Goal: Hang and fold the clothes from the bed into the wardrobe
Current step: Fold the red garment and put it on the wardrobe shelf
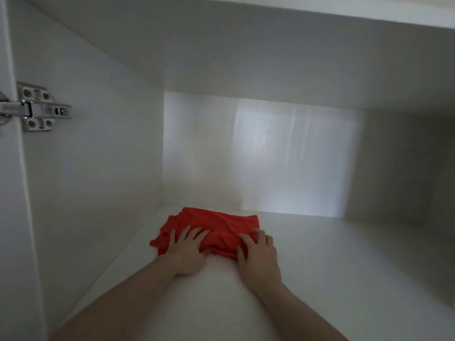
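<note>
A folded red garment lies on the white wardrobe shelf, near the shelf's left side. My left hand rests flat on the garment's near left part, fingers spread and straight. On the near right edge of the cloth lies my right hand, its fingers lightly bent over the fabric. Both forearms reach in from the bottom of the view. The folds under the hands are bunched.
The compartment has a white left wall, a lit back panel and a shelf board overhead. A metal door hinge is fixed at the left wall's front edge. Bare shelf extends to the garment's right.
</note>
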